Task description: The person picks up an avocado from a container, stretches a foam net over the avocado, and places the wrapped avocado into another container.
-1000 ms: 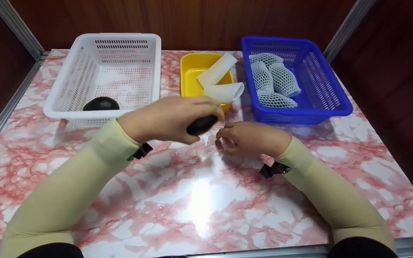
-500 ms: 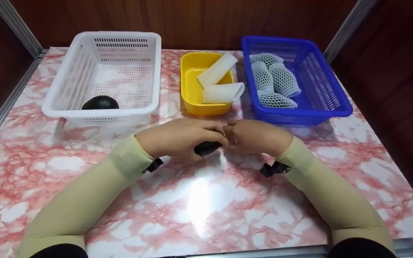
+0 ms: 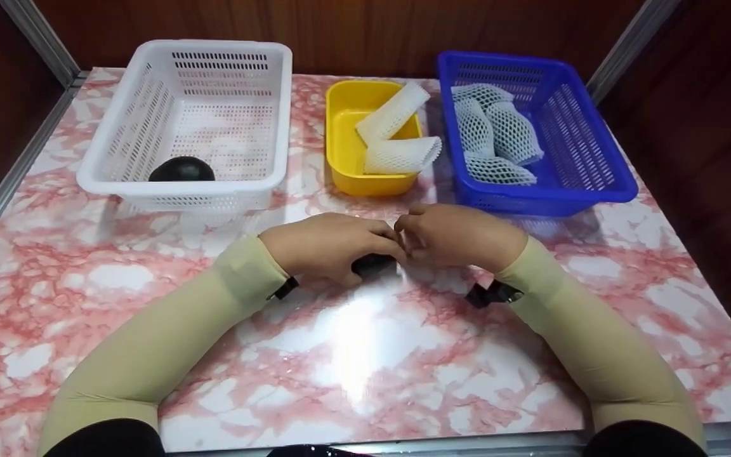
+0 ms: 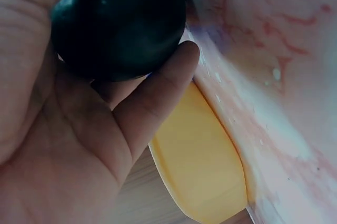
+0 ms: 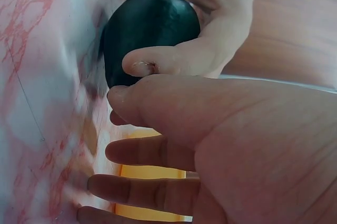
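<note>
My left hand grips a smooth, dark green avocado just above the table, its thumb and fingers around it. In the left wrist view the avocado fills the space between thumb and fingers. Close against it on the right is my right hand. In the right wrist view, its thumb and forefinger tips are at the avocado's lower end, and the other fingers extend loosely. Whether the right fingertips press on the fruit is hard to tell. A second avocado lies in the white basket.
Behind the hands stands a yellow tub with two white foam net sleeves leaning in it. To its right, a blue basket has several net-sleeved items inside. Wooden panels close off the back and sides.
My left hand has come down and slightly right with the avocado, from over the table to beside the right hand. My right hand has hardly moved. The head view has tilted slightly.
</note>
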A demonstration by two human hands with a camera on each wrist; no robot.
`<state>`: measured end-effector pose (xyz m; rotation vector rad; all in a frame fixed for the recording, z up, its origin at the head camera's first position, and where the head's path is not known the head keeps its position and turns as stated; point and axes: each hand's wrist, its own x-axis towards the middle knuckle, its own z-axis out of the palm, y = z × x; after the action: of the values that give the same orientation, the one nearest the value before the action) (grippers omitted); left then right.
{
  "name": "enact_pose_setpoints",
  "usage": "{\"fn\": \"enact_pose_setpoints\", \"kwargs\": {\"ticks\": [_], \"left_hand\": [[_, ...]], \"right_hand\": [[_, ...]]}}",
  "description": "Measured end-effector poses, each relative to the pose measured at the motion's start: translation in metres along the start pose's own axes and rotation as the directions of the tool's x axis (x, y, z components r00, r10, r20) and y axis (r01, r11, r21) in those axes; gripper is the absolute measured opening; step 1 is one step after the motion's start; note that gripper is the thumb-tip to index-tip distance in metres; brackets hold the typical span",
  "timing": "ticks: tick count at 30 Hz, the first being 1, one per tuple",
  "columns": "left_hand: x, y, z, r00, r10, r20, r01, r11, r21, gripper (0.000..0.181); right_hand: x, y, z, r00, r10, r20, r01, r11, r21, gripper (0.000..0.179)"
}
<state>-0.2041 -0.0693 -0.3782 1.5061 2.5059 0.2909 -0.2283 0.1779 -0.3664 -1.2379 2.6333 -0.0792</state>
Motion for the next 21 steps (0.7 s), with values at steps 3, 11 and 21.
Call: {"fn": "enact_pose_setpoints", "kwargs": {"ticks": [3,11,21], "left_hand": [[0.0004,-0.0007,0.0004,1.0,-0.009,0.001,0.009,1.0,-0.011,0.068],[0.0017,-0.0018,0.002,1.0,-0.005,0.021,0.007,0.996,-0.086,0.071],[0.0004,-0.0038,0.0019,1.0,0.021,-0.005,-0.022,0.991,-0.134,0.066]], "right_hand": [[-0.0001,-0.0001,-0.001,1.0,-0.009,-0.006,0.008,1.0,-0.006,0.024],[-0.0004,-0.0007,-0.0001,1.0,-0.005,-0.003,0.005,1.0,-0.006,0.025],[-0.0006,-0.0006,-0.0003,1.0,0.004,-0.002,-0.004,1.0,-0.015,0.023]]}}
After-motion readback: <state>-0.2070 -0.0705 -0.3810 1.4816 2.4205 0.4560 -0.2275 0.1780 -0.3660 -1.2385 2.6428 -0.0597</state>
